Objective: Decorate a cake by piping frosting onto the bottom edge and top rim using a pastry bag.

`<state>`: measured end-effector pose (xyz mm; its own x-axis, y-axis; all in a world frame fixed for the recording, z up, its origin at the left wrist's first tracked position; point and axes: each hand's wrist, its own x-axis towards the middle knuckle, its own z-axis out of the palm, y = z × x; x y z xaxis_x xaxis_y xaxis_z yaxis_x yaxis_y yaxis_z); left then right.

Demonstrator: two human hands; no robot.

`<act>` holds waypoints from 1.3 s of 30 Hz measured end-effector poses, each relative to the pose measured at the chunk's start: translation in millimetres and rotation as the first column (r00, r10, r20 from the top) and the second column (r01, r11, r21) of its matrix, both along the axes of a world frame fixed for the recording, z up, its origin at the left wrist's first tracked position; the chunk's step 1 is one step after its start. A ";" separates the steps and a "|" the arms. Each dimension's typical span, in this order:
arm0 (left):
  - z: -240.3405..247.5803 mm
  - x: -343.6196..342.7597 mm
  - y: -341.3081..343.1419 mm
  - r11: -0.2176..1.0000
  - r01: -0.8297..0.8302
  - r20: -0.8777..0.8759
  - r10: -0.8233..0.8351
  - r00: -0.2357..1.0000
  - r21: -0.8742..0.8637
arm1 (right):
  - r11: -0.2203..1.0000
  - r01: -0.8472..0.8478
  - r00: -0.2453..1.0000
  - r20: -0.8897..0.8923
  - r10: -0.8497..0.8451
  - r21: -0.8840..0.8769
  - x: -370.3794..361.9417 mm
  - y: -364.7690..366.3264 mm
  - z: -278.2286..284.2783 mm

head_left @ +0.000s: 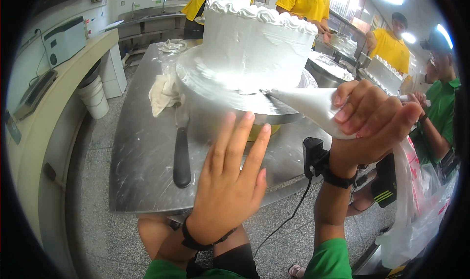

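Observation:
A tall white-frosted cake (254,46) with piped swirls round its top edge stands on a round metal turntable (281,118). My right hand (374,112) is closed round a white piping bag (308,102). The bag's metal nozzle (268,92) points left at the foot of the cake, where a little cream shows. My left hand (230,176) has its fingers spread, fingertips at the turntable's near edge; whether they touch it I cannot tell. To the left, a palette knife (181,156) with a black handle lies on the steel table beside a crumpled cream-smeared cloth (163,95).
The steel table (142,166) ends close in front of me. A cream-smeared dish (172,46) sits at its far left. People in yellow and green work at other cakes (382,73) on the right. A white bucket (94,100) stands beneath the left counter; a cable (293,213) hangs from my right wrist.

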<state>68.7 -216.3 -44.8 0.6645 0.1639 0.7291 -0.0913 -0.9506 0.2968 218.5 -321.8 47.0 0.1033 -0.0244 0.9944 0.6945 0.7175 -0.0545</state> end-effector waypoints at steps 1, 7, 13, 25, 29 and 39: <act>0.1 0.3 0.1 0.998 -0.040 0.010 0.040 0.999 0.038 | 1.000 0.000 1.000 0.000 0.000 -0.001 0.5 0.8 0.1; 0.7 0.4 0.1 0.994 -0.078 0.021 0.077 0.997 0.071 | 0.992 -0.070 0.991 0.107 0.081 -0.101 8.6 -5.8 3.3; -0.4 1.3 0.3 0.998 -0.050 0.021 0.049 0.999 0.026 | 0.985 -0.102 0.982 0.141 0.122 -0.139 12.7 -11.4 4.4; -1.3 1.5 0.0 0.997 -0.054 0.062 0.058 0.996 -0.057 | 0.994 -0.102 0.993 0.057 0.104 -0.039 14.0 -2.8 -4.2; -3.0 2.3 -0.9 0.992 -0.106 0.120 0.113 0.986 -0.062 | 0.998 -0.056 0.994 0.088 0.058 -0.026 9.7 -6.7 -6.0; -0.1 2.5 -3.1 0.993 0.005 -0.001 -0.005 1.000 0.118 | 0.997 -0.082 0.993 0.079 0.082 -0.005 7.1 -9.7 -2.5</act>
<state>71.2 -219.4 -44.9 0.6656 0.0739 0.7427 -0.0956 -0.9784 0.1831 225.5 -331.4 44.5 0.0254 -0.0171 0.9995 0.6355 0.7721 -0.0030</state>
